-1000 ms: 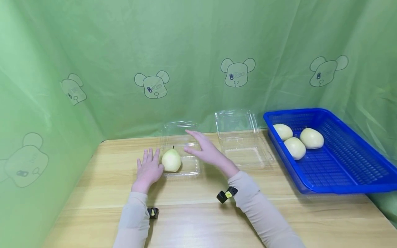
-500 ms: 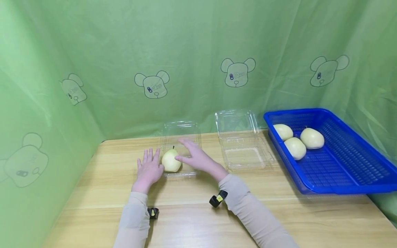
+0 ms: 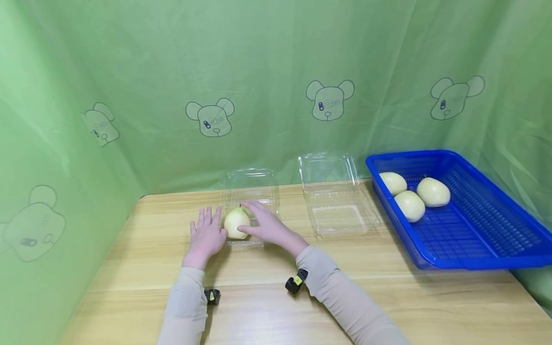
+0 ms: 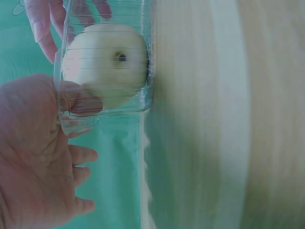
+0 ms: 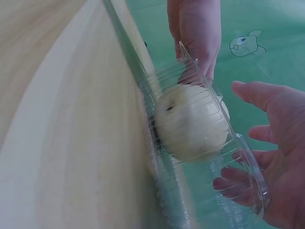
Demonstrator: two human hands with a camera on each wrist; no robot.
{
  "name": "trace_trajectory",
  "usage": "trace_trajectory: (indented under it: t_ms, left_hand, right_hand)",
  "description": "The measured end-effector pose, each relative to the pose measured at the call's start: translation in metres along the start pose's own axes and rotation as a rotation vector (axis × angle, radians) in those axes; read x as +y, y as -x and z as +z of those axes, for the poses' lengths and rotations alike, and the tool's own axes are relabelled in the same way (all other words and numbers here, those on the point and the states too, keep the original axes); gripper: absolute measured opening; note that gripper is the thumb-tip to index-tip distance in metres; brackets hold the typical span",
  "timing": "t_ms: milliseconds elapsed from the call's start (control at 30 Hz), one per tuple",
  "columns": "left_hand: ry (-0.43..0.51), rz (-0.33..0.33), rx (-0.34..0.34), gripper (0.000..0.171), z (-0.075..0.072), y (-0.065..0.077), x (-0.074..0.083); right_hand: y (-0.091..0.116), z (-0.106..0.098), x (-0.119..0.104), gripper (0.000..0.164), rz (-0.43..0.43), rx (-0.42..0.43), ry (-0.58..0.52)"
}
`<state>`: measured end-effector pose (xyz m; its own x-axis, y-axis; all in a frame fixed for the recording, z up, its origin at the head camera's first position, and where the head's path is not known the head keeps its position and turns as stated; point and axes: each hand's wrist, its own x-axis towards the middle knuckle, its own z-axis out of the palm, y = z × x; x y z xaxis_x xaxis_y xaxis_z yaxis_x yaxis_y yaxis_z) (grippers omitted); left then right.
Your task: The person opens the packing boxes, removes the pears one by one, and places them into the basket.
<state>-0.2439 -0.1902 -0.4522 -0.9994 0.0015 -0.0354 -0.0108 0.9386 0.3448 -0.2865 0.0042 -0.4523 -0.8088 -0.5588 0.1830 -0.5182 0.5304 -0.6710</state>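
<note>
A pale yellow pear [image 3: 236, 223] stands stem-up in the left clear plastic clamshell box [image 3: 246, 243], whose lid is raised behind it. My left hand [image 3: 207, 238] is at the box's left side with its fingers stretched forward. In the left wrist view its thumb [image 4: 78, 98] reaches over the rim to the pear. From the right, my right hand [image 3: 269, 227] leans over the box, thumb in front of the pear and forefinger near the stem. In the right wrist view the fingers of this hand [image 5: 281, 152] are spread, several of them seen through the clear wall.
A second clear clamshell box [image 3: 340, 218] lies open to the right, lid up against the green curtain [image 3: 276, 72]. Farther right, a blue plastic basket [image 3: 467, 264] holds three pears [image 3: 433, 192]. Everything stands on a wooden table [image 3: 267, 306].
My right hand has moved left and slightly down to the pear, its forefinger now near the stem. My left hand and the pear have stayed in place.
</note>
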Motion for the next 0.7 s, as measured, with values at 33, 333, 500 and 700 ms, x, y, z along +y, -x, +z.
trace_trajectory:
  t_ms: [33,333,500,700]
  left_hand:
    - [-0.002,0.001,0.001,0.066,0.0,0.0,0.0]
    - [-0.005,-0.003,0.002,0.066,0.001,0.0,-0.002]
    - [0.006,-0.002,0.004,0.066,0.0,-0.001,0.0]
    - [0.01,-0.008,-0.004,0.066,-0.001,-0.001,0.0]
  right_hand:
    - [0.0,0.001,0.0,0.078,0.0,-0.001,0.002]
    - [-0.005,0.005,0.0,0.08,-0.009,-0.006,0.025]
    - [-0.006,0.008,0.0,0.079,-0.003,-0.021,0.034]
    - [-0.009,0.011,0.001,0.079,-0.022,-0.036,0.045]
